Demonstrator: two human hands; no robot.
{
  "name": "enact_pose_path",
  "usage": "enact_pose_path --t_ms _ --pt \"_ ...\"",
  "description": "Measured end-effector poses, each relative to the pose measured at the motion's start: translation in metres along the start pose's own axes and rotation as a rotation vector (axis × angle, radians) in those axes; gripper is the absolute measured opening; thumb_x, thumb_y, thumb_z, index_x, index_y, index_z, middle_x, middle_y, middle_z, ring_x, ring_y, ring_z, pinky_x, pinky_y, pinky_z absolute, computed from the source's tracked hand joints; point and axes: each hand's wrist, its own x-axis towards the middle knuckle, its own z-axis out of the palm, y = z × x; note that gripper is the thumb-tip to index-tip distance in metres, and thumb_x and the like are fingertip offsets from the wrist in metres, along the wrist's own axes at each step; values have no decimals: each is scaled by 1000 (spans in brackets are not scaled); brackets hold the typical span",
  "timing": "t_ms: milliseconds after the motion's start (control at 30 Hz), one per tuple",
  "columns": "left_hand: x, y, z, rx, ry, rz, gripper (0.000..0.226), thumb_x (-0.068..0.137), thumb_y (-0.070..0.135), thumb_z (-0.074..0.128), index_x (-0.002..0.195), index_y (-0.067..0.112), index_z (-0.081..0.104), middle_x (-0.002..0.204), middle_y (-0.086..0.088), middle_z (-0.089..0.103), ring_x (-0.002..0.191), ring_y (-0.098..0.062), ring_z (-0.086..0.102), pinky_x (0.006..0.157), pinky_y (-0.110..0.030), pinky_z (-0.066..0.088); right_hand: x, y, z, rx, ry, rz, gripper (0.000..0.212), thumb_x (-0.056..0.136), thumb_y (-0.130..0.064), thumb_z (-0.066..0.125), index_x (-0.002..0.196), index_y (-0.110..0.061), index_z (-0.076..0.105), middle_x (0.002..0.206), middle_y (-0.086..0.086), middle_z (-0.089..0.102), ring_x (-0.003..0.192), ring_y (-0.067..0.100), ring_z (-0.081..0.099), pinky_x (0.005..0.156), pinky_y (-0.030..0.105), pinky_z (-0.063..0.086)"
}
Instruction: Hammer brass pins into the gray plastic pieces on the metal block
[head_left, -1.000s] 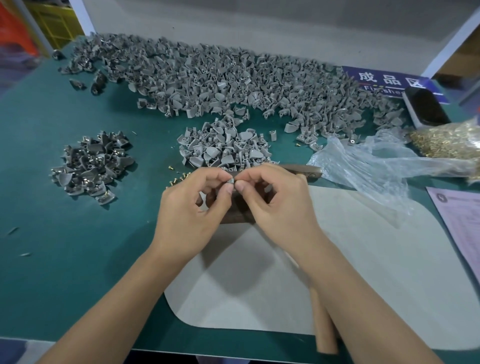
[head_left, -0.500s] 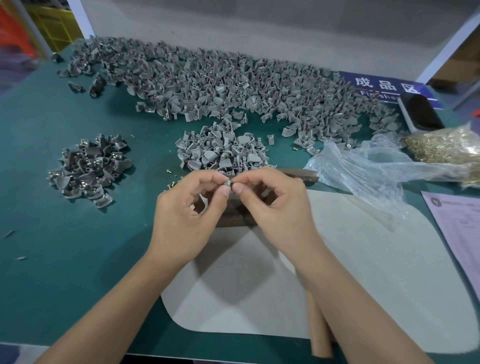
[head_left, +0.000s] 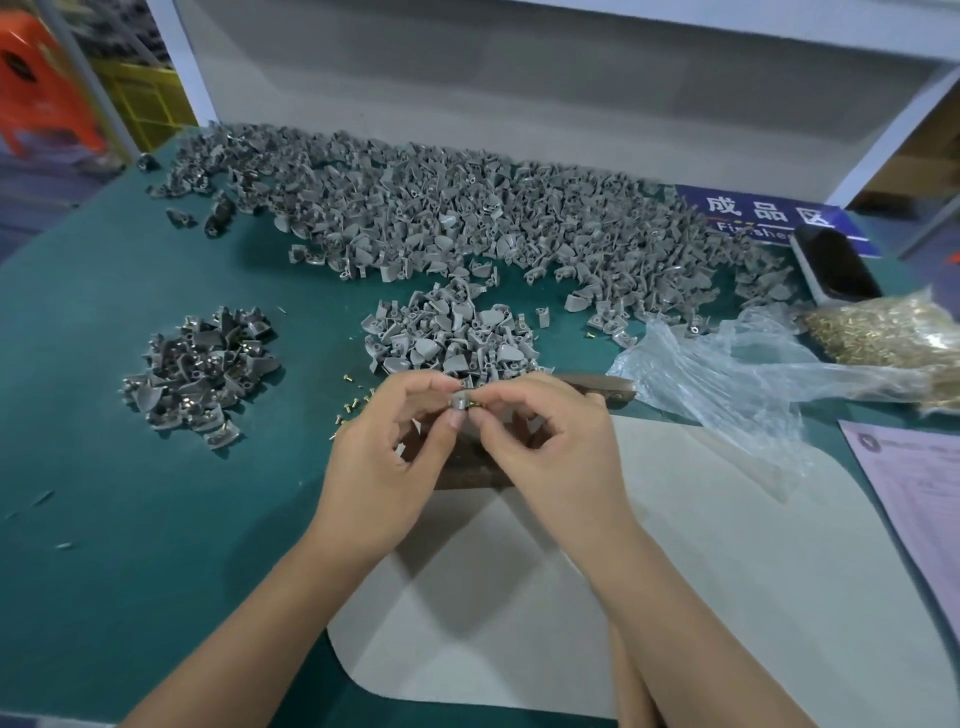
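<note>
seating a pin (head_left: 474, 402) in a gray piece (head_left: 459, 401) was the step in hand, judged from the pose. the left hand (head_left: 387, 457) pinched the piece between thumb and forefinger, and the right hand (head_left: 550, 441) pinched the pin at the piece's right side; both were raised just above the block (head_left: 470, 467), which lay dark and largely hidden beneath them at the pad's (head_left: 675, 571) far edge. whether the pin had entered its hole could not be told. for a good result, the pin likely needed to sit straight in the hole before the piece went down on the block, since a tilted pin would probably bend or skid under a blow. the piece should rest flat. a wooden handle (head_left: 605, 387) lay just behind the right hand, near to reach. spare pins (head_left: 356, 401) lay on the mat (head_left: 130, 519) beside the left hand, unworked pieces (head_left: 452, 338) just beyond, and a separate pile (head_left: 200, 371) well to the left.
</note>
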Motion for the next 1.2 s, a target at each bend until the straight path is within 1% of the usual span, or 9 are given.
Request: enact_pose_path --t_ms 167,300,433,533,633,767,967,1067,1200 --pt "3 -3 -2 91 -31 40 21 96 24 68 108 41 65 104 25 73 100 0 70 88 -9 48 1 5 -2 -70 8 -27 13 89 -29 73 99 -35 79 94 -20 71 88 10 67 85 55 49" --pt "6 -6 -3 175 -39 35 18 96 19 70 103 35 68 101 20 71 99 -3 67 83 -8 43 -2 3 -1 -119 30 -66 17 89 -14 79 100 -26 82 94 -14 72 87 3 68 90 29 46" --pt "9 -7 -4 268 -35 91 14 91 15 75 97 27 71 102 11 59 100 -8 58 86 -8 37 -4 -4 -16 -111 63 -43 23 94 -15 76 115 -23 77 99 -10 68 88 7 63 82 40 51" --pt "9 -9 -6 274 -50 7 18 88 16 78 90 32 72 107 13 57 111 -7 56 89 -4 34 -20 -7 -39 -444 146 184 26 98 -35 64 123 -31 63 107 -9 60 92 8 58 70 32 44" --pt "8 -11 -6 293 -62 -14 18 87 18 79 88 34 72 107 18 56 115 -9 54 90 -4 34 -42 -8 -52 -851 -23 544 43 97 -53 56 129 -26 48 119 1 55 108 27 61 69 37 39" --pt "9 -11 -7 311 -72 -11 17 87 20 79 88 36 72 107 19 57 116 -10 53 88 -7 35 -50 -6 -55 -884 -168 623 30 104 -49 48 107 -20 52 99 -1 53 97 28 61 67 36 38" --pt "7 -10 -7 292 -76 -20 15 87 22 78 88 37 72 106 20 58 116 -10 53 87 -16 38 -39 -8 -72 -328 -73 756 17 87 -25 64 80 -10 66 61 8 63 54 28 60 52 39 51" --pt "7 -11 -7 284 -71 -18 17 87 23 79 87 39 72 107 20 58 116 -11 53 87 -22 40 -46 -17 -69 15 -10 800 8 93 -15 61 89 -16 68 46 4 53 36 17 44 38 25 39" --pt "7 -12 -7 266 -73 -22 16 86 24 79 86 39 73 107 21 57 116 -10 53 87 -21 39 -55 -38 -68 343 147 774 17 101 -18 58 86 -19 67 53 5 44 37 17 34 38 21 30"
